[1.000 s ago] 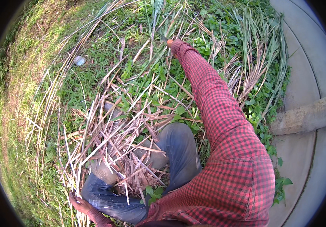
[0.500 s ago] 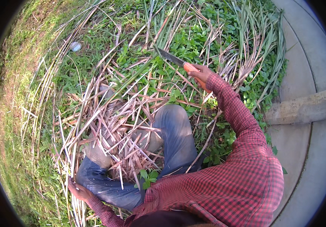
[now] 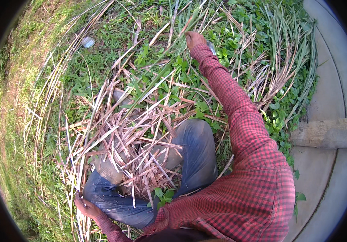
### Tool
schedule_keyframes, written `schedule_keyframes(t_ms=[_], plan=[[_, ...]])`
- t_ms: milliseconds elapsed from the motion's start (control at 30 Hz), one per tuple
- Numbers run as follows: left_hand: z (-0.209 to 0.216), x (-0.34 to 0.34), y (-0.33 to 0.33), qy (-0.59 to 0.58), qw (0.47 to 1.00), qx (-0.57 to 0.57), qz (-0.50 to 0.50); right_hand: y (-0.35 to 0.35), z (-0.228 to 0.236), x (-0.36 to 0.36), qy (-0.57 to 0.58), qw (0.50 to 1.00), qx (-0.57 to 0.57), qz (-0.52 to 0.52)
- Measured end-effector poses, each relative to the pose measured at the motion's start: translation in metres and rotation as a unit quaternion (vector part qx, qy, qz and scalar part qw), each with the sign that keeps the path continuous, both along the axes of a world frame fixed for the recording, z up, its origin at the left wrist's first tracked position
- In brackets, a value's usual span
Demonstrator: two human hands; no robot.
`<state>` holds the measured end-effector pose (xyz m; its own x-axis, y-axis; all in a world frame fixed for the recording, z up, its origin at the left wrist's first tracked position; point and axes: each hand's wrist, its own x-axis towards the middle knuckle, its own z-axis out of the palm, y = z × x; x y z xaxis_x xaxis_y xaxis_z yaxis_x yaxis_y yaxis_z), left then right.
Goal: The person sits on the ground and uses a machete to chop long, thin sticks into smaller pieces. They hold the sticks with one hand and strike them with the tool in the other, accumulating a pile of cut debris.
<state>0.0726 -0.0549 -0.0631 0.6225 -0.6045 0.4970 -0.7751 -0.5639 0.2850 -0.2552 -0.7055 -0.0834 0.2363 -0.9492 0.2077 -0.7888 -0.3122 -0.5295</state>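
Observation:
At the lower left, my left hand (image 3: 87,207) is closed around long, dry stalks (image 3: 78,177) beside my bent knee. My right hand (image 3: 195,40) reaches far forward, fingers closed, at the upper ends of green and brown leaf stalks (image 3: 178,38). Beside its wrist shows a short grey bit of the knife blade (image 3: 211,47); the handle is hidden by the hand and sleeve. Between my legs lies a heap of short, cut dry stalk pieces (image 3: 137,141), covering part of my lower legs.
A bundle of long green leaves with dry ends (image 3: 282,52) lies at the upper right, along a pale concrete edge (image 3: 326,80). A concrete bar (image 3: 322,133) crosses it. Low green plants (image 3: 149,56) cover the ground ahead, and a small clear plastic piece (image 3: 88,42) lies at upper left.
My right hand has moved forward and left with the knife, turning so that most of the blade and the orange handle no longer show. My left hand stays at the stalks.

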Motion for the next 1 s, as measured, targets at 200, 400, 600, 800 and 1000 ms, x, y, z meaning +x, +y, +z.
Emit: schedule_keyframes(t_ms=[200,400,600,800,1000], plan=[[0.004,-0.007,-0.003,0.058,0.998,-0.03,-0.003,-0.08,-0.063,0.092,-0.247,0.925,0.214,-0.194],[-0.036,0.01,0.021,-0.129,0.991,-0.017,0.011,-0.078,-0.095,0.098,-0.299,0.854,0.317,-0.285],[-0.063,0.037,0.048,-0.153,0.986,-0.045,-0.037,-0.071,-0.079,0.093,-0.397,0.8,0.332,-0.303],[-0.063,0.039,0.033,-0.13,0.991,-0.03,-0.024,-0.089,-0.034,0.079,-0.346,0.879,0.199,-0.259],[-0.055,0.031,0.019,-0.116,0.993,0.012,0.01,-0.056,0.056,0.03,-0.653,0.687,0.297,-0.116]])
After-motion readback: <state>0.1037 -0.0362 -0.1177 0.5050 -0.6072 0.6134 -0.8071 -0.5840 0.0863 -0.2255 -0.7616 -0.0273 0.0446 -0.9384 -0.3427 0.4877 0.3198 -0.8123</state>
